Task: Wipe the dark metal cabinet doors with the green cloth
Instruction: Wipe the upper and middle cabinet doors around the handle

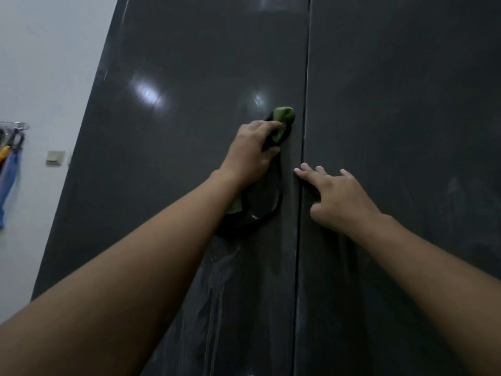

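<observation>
Left hand grips green cloth, left door part-wiped; right hand, fingers spread, rests on seemingly unwiped right door.

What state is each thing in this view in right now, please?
left hand: grips the green cloth, pressing it to the left door.
green cloth: bunched up, held against the left door beside the seam.
right hand: holds nothing, fingers extended, tips touching the right door by the seam.
left door: closed, streaky below the cloth.
right door: closed, faintly smeared.
blue item: hanging on the wall.
</observation>
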`<state>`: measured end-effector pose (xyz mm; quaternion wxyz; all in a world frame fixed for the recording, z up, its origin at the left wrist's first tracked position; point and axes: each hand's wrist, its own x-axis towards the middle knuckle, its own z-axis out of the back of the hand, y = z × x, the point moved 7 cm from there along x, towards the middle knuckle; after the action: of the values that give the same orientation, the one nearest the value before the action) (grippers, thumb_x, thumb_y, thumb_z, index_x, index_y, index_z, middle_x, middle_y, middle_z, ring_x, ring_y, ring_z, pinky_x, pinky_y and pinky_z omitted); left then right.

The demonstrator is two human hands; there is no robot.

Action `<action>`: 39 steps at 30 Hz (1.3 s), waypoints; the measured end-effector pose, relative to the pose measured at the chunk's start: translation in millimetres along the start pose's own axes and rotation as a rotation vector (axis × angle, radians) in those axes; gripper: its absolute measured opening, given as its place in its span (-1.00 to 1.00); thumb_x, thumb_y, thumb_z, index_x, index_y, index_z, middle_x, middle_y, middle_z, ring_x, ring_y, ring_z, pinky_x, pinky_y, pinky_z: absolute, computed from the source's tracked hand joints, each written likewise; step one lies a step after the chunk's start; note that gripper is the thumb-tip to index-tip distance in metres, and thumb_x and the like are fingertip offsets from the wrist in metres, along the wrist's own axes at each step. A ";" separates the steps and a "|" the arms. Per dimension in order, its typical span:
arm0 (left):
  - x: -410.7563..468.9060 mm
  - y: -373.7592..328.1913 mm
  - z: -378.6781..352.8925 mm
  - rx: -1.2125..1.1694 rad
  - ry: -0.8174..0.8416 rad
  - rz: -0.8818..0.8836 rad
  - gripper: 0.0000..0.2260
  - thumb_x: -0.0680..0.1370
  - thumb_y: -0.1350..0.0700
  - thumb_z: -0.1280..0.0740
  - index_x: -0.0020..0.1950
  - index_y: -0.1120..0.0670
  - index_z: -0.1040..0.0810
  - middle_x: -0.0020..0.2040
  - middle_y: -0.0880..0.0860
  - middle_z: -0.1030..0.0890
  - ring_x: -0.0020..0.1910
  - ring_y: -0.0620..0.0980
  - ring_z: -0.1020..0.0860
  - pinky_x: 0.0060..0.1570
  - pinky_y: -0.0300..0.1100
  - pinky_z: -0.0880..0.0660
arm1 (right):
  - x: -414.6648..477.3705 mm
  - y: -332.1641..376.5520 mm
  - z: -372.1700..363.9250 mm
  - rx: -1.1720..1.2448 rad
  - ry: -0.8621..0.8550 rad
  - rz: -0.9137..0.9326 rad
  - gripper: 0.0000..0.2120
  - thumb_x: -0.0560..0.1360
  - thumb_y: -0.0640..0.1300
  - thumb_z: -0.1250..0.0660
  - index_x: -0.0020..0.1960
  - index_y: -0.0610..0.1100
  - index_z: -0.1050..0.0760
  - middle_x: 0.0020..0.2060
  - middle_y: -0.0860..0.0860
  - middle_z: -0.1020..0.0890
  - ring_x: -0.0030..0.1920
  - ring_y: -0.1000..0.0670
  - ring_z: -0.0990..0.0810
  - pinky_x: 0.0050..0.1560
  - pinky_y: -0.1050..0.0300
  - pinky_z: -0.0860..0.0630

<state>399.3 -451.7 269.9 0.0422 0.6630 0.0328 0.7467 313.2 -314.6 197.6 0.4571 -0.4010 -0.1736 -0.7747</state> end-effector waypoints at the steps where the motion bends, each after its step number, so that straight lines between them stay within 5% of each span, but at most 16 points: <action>1: -5.0 -12.3 -9.7 -0.015 0.044 -0.041 -0.57 0.51 0.19 -0.41 0.38 0.08 -0.49 0.31 0.09 -0.52 0.28 0.11 -0.42 0.15 -0.42 -0.14 | -1.1 -2.5 3.0 0.025 -0.008 -0.022 -0.18 0.44 -0.26 -0.25 0.60 0.14 -0.05 0.57 -0.01 -0.23 0.52 0.00 -0.24 0.57 0.03 0.11; 3: -24.1 -30.0 -25.0 -0.057 0.089 -0.098 -0.58 0.50 0.22 -0.41 0.36 0.08 -0.50 0.30 0.07 -0.53 0.27 0.09 -0.41 0.19 -0.42 -0.15 | -1.1 -8.6 7.4 0.087 -0.059 -0.049 -0.18 0.43 -0.28 -0.26 0.60 0.07 -0.03 0.31 -0.14 -0.53 0.32 -0.09 -0.46 0.54 0.05 -0.06; 5: -45.3 -36.3 -31.3 -0.085 0.090 -0.095 -0.59 0.50 0.24 -0.39 0.35 0.09 -0.49 0.30 0.06 -0.53 0.27 0.07 -0.39 0.28 -0.32 -0.22 | -0.2 -16.3 9.1 0.146 -0.106 -0.081 -0.24 0.45 -0.28 -0.25 0.59 -0.04 -0.05 -0.01 -0.11 -0.58 0.14 -0.13 -0.50 0.33 0.03 -0.34; 8: -70.6 -37.3 -33.0 -0.053 0.144 -0.102 -0.60 0.53 0.22 -0.35 0.37 0.08 -0.46 0.34 0.04 -0.50 0.33 0.06 -0.35 0.35 -0.15 -0.31 | -1.3 -23.2 11.7 0.141 -0.129 -0.064 -0.30 0.46 -0.28 -0.25 0.55 -0.03 -0.15 0.03 -0.12 -0.60 0.11 -0.15 -0.56 0.05 0.09 -0.45; 12: -99.4 -35.0 -31.1 0.007 0.359 -0.297 -0.60 0.52 0.22 -0.36 0.35 0.03 -0.50 0.37 0.01 -0.49 0.30 0.06 -0.39 0.33 -0.08 -0.38 | -10.9 -32.4 19.8 0.232 -0.135 -0.048 -0.37 0.44 -0.29 -0.27 0.46 0.07 -0.31 0.19 -0.05 -0.60 0.12 -0.07 -0.58 0.14 0.05 -0.53; 16: -95.1 -37.6 -29.7 -0.014 0.466 -0.332 -0.59 0.51 0.26 -0.38 0.34 -0.02 -0.55 0.34 -0.04 -0.52 0.25 -0.02 -0.40 0.24 -0.28 -0.31 | -26.9 -38.3 27.9 0.092 -0.189 -0.058 -0.42 0.44 -0.24 -0.28 0.42 0.11 -0.40 0.49 0.13 -0.37 0.18 0.03 -0.57 0.48 -0.09 -0.26; 19: -75.4 -48.0 -36.6 -0.099 0.344 -0.215 -0.56 0.50 0.29 -0.39 0.36 0.01 -0.54 0.31 0.00 -0.54 0.20 0.02 -0.42 0.18 -0.33 -0.27 | -40.1 -58.4 33.7 0.195 -0.240 -0.194 -0.42 0.43 -0.20 -0.30 0.41 0.15 -0.41 0.50 0.16 -0.34 0.29 0.00 -0.51 0.45 -0.07 -0.31; 25: -49.6 -77.9 -68.4 -0.200 0.138 0.057 -0.54 0.55 0.21 -0.38 0.44 0.03 -0.46 0.37 0.05 -0.47 0.33 0.06 -0.35 0.30 -0.08 -0.38 | -53.8 -62.8 27.0 0.306 -0.167 -0.139 -0.29 0.41 -0.12 -0.30 0.53 0.09 -0.24 0.56 0.09 -0.23 0.59 0.08 -0.02 0.57 -0.07 -0.03; 30: -65.5 -121.4 -97.5 -0.274 0.372 -0.127 -0.64 0.48 0.21 -0.40 0.28 0.10 -0.60 0.22 0.06 -0.60 0.19 0.04 -0.47 0.24 -0.10 -0.41 | -48.2 -59.5 4.2 0.101 0.017 -0.066 -0.10 0.40 0.03 -0.27 0.63 -0.03 0.08 0.62 0.02 0.02 0.59 0.10 0.19 0.58 -0.01 0.18; 35: -67.6 -114.2 -87.4 -0.369 0.619 -0.009 -0.51 0.46 0.30 -0.28 0.35 -0.04 -0.54 0.16 0.02 -0.63 0.14 -0.04 -0.56 0.14 -0.17 -0.50 | -63.6 -62.1 -5.7 0.131 0.018 -0.066 -0.03 0.48 0.00 -0.36 0.62 -0.07 0.24 0.61 0.06 0.09 0.55 0.19 0.19 0.58 0.04 0.20; 39: -70.9 -102.4 -58.8 -0.324 0.539 -0.036 -0.48 0.43 0.36 -0.25 0.27 -0.07 -0.62 0.27 -0.01 -0.61 0.28 -0.07 -0.50 0.25 -0.17 -0.47 | -67.6 -57.0 -22.2 -0.041 -0.011 -0.074 -0.11 0.57 -0.01 -0.27 0.61 -0.18 0.28 0.61 -0.06 0.16 0.59 0.03 0.22 0.59 -0.02 0.16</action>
<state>351.2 -357.1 182.2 0.1503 0.4254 -0.0647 0.8901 272.3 -260.6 136.7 0.4186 -0.4078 -0.1747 -0.7924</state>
